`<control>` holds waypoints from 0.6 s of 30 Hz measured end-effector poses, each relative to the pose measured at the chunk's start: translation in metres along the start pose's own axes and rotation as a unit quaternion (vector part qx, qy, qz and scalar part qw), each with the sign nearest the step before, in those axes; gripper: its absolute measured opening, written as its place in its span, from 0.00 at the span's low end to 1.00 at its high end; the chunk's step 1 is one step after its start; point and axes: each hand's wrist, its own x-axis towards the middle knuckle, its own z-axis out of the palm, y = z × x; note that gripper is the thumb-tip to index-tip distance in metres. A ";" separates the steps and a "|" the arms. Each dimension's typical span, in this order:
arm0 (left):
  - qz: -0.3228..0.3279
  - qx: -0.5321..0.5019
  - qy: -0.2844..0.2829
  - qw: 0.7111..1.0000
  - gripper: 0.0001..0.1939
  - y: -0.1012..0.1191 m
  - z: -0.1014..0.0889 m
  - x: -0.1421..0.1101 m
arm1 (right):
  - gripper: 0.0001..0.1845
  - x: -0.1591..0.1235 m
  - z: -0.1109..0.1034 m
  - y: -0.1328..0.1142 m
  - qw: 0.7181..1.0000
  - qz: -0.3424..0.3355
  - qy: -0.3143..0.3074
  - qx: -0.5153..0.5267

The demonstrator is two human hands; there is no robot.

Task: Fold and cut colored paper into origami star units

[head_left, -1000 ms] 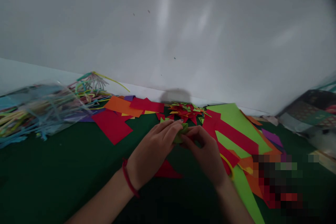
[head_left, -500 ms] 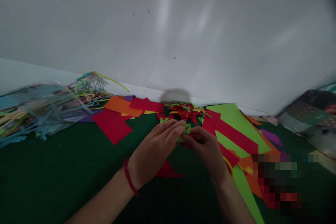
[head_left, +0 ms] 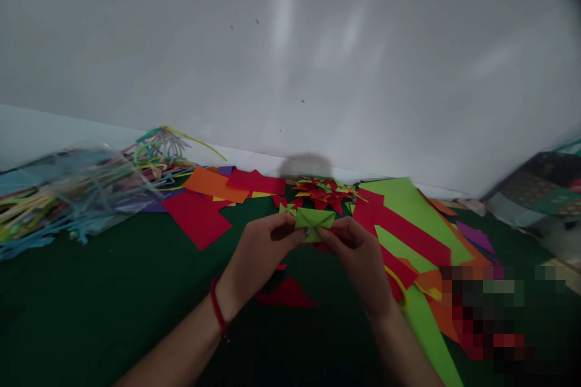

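A small folded piece of light green paper (head_left: 315,219) is held up between both hands, its crossing creases facing me. My left hand (head_left: 259,254) pinches its left edge, thumb on the front. On the right side, my right hand (head_left: 361,257) pinches it with thumb and fingers. Just beyond lies a pile of folded red, green and orange paper pieces (head_left: 322,192). A small green folded paper piece (head_left: 287,209) sits behind my left fingers. Below the hands, a dark red paper scrap (head_left: 290,293) rests on the dark green table cover (head_left: 136,302).
On the left, a clear plastic bag (head_left: 97,175) holds many-coloured pipe cleaners. Red sheets (head_left: 197,217) and an orange sheet (head_left: 215,184) lie near the wall (head_left: 290,60). To the right are a large green sheet (head_left: 403,199), red strips (head_left: 413,233) and a yellow loop (head_left: 400,287).
My left hand has shifted from covering the green paper to pinching its left edge, so its creased face now shows. A small red bit has come into sight beside my left wrist.
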 end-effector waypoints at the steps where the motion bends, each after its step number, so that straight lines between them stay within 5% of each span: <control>1: -0.010 0.002 0.004 1.000 0.08 0.001 -0.002 0.000 | 0.12 -0.001 0.000 -0.002 1.000 -0.001 -0.010 -0.008; 18: -0.018 -0.055 0.046 0.997 0.08 0.001 0.002 0.001 | 0.14 -0.003 -0.001 -0.003 0.998 0.017 -0.058 -0.023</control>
